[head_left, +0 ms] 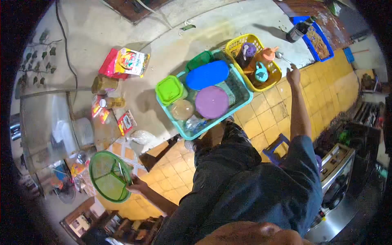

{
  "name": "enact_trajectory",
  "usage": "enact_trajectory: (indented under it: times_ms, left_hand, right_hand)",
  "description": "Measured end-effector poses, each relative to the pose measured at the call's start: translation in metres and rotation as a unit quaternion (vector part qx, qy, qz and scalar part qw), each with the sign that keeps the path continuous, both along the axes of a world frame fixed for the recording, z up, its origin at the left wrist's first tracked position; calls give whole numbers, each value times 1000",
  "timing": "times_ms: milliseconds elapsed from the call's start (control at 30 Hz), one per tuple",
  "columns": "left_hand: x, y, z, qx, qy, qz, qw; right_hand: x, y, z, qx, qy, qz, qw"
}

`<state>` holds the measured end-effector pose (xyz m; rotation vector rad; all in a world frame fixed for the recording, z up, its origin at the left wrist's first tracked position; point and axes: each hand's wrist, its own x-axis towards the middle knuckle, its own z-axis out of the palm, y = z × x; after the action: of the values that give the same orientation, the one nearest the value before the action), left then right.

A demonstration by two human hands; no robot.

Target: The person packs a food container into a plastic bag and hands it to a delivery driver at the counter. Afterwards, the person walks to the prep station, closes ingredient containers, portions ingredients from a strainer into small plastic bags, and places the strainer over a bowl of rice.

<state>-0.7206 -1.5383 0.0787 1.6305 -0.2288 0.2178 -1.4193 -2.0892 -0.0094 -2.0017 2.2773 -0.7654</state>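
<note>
My left hand [139,185] is closed on the rim of a round green divided tray [107,188], tilted at the left, with compartment walls inside. Stretched out to the right, my right hand [293,75] pinches the handle of a metal spoon [285,59]. The spoon's head is beside a yellow basket [274,81] holding a purple-lidded bottle [249,50], an orange-topped one [269,54] and one with a turquoise lid [261,74]. Left of the basket, a turquoise tub [241,103] contains several plastic containers, among them blue-lidded [207,75], purple-lidded [212,102] and lime green [170,90] ones.
A dark bottle [300,30] stands near a blue tray [328,56] at the far right. On the counter's left are food packets [130,62], a jar [104,84] and a small bottle [113,102]. A blue stool [277,149] stands on the yellow tiled floor [267,107].
</note>
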Motion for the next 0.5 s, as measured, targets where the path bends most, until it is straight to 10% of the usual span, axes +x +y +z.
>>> enact_trajectory:
  times_ms: [67, 133, 167, 267, 433, 500]
  left_hand:
    - [-33, 15, 4, 123, -47, 28, 991]
    - [-64, 3, 16, -99, 68, -43, 992]
    - [-101, -35, 55, -186, 221, 58, 956]
    - [-183, -65, 97, -211, 253, 4, 944]
    - [-287, -48, 72, 40, 132, 25, 990]
    - [-341, -59, 89, -65, 241, -40, 967]
  right_hand:
    - [-4, -27, -8, 120, -53, -12, 991]
    - [-53, -67, -92, -40, 57, 102, 992]
    - [-47, -73, -91, -42, 48, 118, 991]
    - [-29, -64, -36, 158, 66, 65, 983]
    - [-34, -68, -35, 98, 181, 120, 971]
    - [-31, -62, -11, 156, 96, 126, 975]
